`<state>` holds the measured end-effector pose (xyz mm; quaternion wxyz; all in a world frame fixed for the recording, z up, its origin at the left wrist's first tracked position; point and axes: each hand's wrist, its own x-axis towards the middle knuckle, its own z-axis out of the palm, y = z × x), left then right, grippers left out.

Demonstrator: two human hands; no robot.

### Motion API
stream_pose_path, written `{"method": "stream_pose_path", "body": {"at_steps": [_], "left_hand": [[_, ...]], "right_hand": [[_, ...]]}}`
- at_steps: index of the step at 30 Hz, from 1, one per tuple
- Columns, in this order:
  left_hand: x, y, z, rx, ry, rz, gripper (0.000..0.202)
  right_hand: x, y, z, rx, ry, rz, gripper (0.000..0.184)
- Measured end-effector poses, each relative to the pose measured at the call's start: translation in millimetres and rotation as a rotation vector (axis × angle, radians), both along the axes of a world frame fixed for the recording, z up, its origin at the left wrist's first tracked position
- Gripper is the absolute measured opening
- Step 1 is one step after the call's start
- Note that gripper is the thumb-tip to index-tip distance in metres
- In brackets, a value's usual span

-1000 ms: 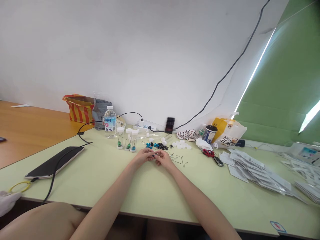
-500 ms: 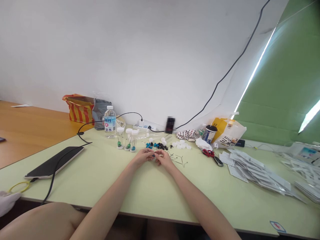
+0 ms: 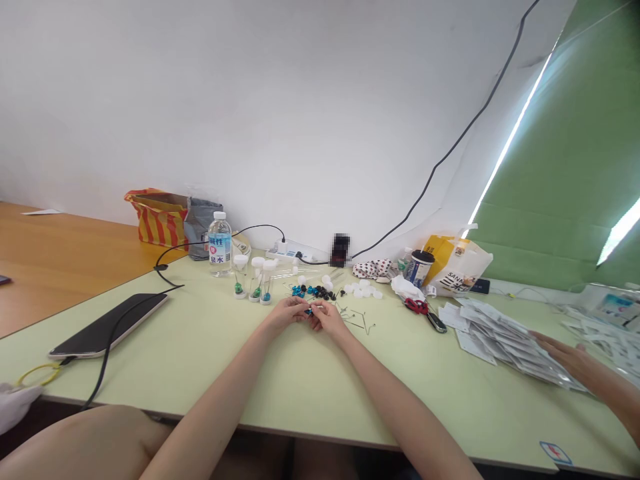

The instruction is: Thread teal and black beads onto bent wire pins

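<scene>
My left hand and my right hand meet over the middle of the table, fingertips pinched together. Between them is a small shiny blue piece, mostly covered by the fingers; its kind is too small to make out. Just beyond lie a pile of blue pieces and black pieces. Thin bent metal wires lie beside my right hand. To the left of my hands stand three clear tubes with white caps, each with a green or blue piece low inside.
White caps lie behind the wires. At right are red-handled scissors, a car key, a cup and stacked white packets, touched by another person's hand. At left are a water bottle and a tablet-like device.
Another person's hand has come in from the right onto the white packets. My hands stay in place with small finger shifts; the blue piece shows a little more.
</scene>
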<state>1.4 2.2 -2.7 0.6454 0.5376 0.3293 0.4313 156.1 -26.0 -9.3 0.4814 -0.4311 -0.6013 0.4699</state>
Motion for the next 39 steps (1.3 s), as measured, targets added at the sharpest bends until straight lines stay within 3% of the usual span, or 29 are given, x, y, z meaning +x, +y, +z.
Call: {"method": "stream_pose_path", "body": {"at_steps": [39], "left_hand": [[0.3, -0.2, 0.4, -0.006, 0.000, -0.001, 0.027]], "right_hand": [[-0.1, 3.2, -3.7, 0.001, -0.001, -0.021, 0.042]]}}
